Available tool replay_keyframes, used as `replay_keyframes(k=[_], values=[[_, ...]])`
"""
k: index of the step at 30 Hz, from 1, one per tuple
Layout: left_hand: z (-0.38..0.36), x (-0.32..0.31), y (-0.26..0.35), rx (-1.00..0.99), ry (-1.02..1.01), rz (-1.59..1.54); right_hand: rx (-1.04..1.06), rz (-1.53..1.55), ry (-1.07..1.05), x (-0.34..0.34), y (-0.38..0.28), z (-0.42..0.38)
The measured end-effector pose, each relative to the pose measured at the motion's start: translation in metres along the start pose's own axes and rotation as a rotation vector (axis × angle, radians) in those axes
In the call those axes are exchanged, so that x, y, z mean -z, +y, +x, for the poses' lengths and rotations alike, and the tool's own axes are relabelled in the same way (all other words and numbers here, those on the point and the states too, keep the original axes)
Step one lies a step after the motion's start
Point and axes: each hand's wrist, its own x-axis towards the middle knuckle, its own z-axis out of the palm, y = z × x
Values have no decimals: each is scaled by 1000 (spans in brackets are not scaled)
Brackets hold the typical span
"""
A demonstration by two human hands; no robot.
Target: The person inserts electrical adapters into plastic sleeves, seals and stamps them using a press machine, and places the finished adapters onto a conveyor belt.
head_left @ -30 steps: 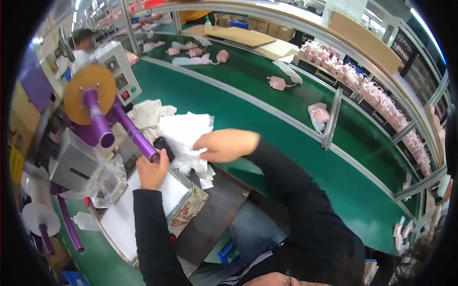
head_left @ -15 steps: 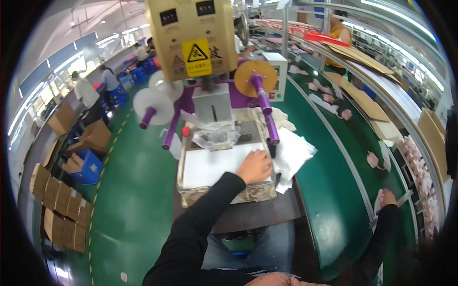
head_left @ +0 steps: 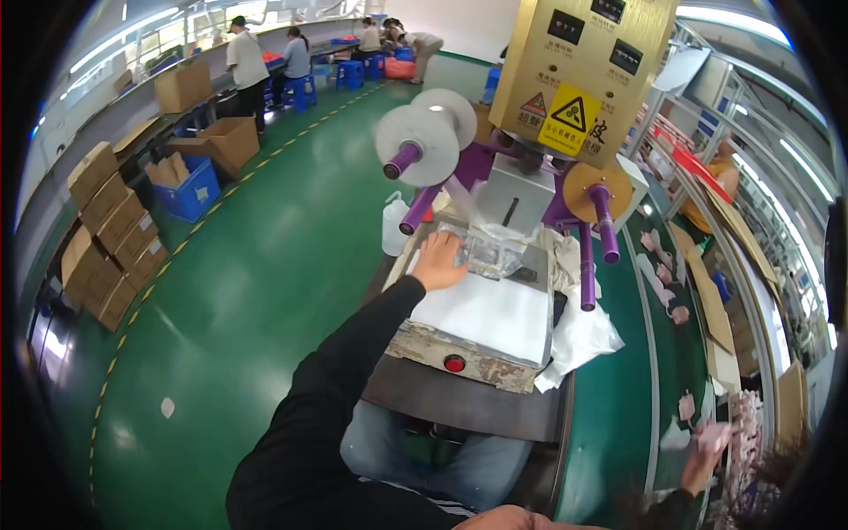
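Observation:
My left hand (head_left: 440,261) lies at the left end of a white work plate (head_left: 486,309), fingers stretched out and touching the edge of a clear plastic piece (head_left: 493,256). That plastic sits under the grey press head (head_left: 517,196) of a gold and purple machine (head_left: 565,84). At the lower right, my right hand (head_left: 700,468) is closed around a small pink block (head_left: 714,435), beside a rack of similar pink pieces (head_left: 746,424). Part of this hand is in shadow near the view's edge.
A red button (head_left: 454,363) is on the machine base's front. White plastic bags (head_left: 583,344) hang at its right. A white bottle (head_left: 394,225) stands left. Pink pieces lie on the green conveyor belt (head_left: 609,397). Cartons (head_left: 115,221) and a blue crate (head_left: 187,190) stand far left; people work behind.
The view has turned left. My left hand has moved from the right side of the plate to its left end by the clear plastic. A pink block now shows in my right hand.

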Motion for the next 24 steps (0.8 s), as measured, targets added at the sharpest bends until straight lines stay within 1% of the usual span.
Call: replay_keyframes(k=[1,3,4,5,6,7,8,10,12,14,16,17,20,21,24], values=[[7,-14,-8,6,18,39,-16,361,8,-29,-14,-4],[12,-40,-16,24,64,111,-172,428,-295,-39,8,11],[12,-41,-9,22,61,88,-257,392,-371,-73,-1,4],[10,-33,1,-26,57,131,-344,354,-448,-124,-18,-10],[6,-23,10,-73,53,175,-276,215,-709,-174,-31,-20],[0,-15,14,-115,48,222,-279,278,-872,-219,-50,-42],[-10,-9,15,-104,46,205,-315,221,-981,-256,-46,-51],[-33,0,11,-121,21,214,-401,-6,-1148,-329,-49,-64],[-47,17,10,-116,29,222,-309,28,-1231,-394,-6,-66],[-67,41,11,-127,-13,111,-479,-87,-1151,-455,5,-63],[-87,49,10,-113,-35,51,-25,-422,-1058,-509,34,-58],[-91,49,11,-112,-19,42,-20,-429,-1073,-526,35,-62],[-90,52,9,-109,45,33,447,-820,-708,-575,31,-68],[-91,53,10,-119,78,22,465,-825,-715,-586,29,-63],[-89,50,8,-140,137,-12,424,-1037,-844,-607,28,-47]])
